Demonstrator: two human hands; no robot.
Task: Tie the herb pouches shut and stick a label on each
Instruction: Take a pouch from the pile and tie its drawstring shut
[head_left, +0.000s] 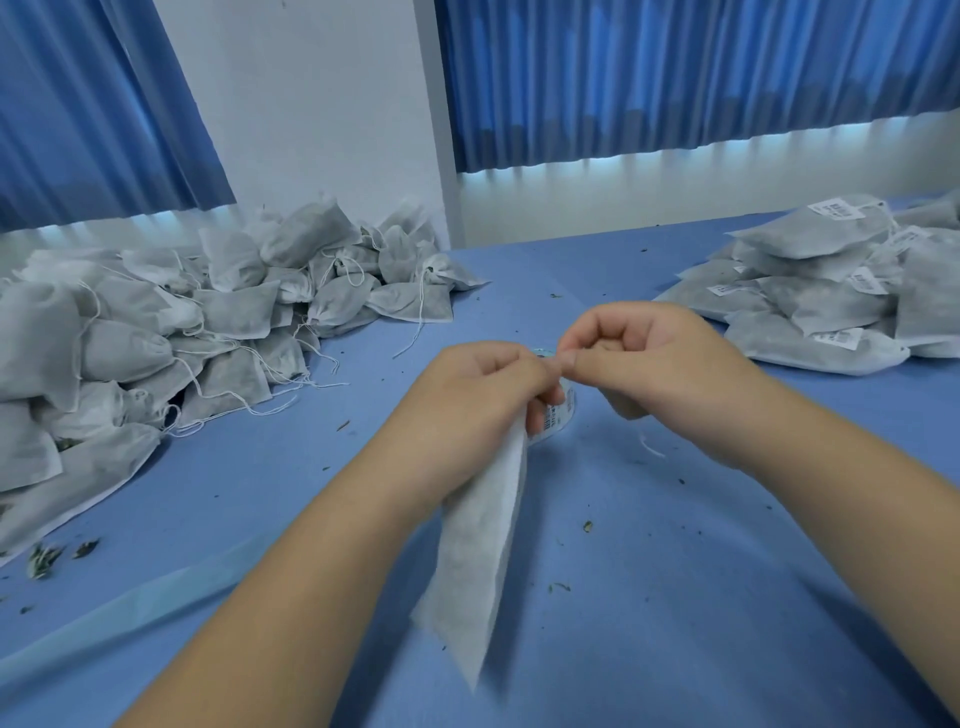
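Left hand (483, 400) fingers grip a pouch (480, 551) by its neck, contents unclear; right hand (654, 364) fingers pinch, seemingly, its string (650, 446).

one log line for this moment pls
step: tying | left grip: holds pouch by neck | right grip: pinches at pouch mouth | unlabelled pile: left | labelled pile: right

On the blue cloth-covered surface (675, 597), a loose heap of white drawstring fabric pouches (156, 332) lies at 10 o'clock. A stack of labelled white fabric pouches (831, 296) lies at 2 o'clock, well apart from it. At the centre the left hand (483, 395) grips a single white non-woven pouch (483, 561) that hangs toward 6 o'clock, and the right hand (654, 364) pinches its top from 3 o'clock. A small roll of printed labels (558, 415) lies just behind the hands, toward 12 o'clock.
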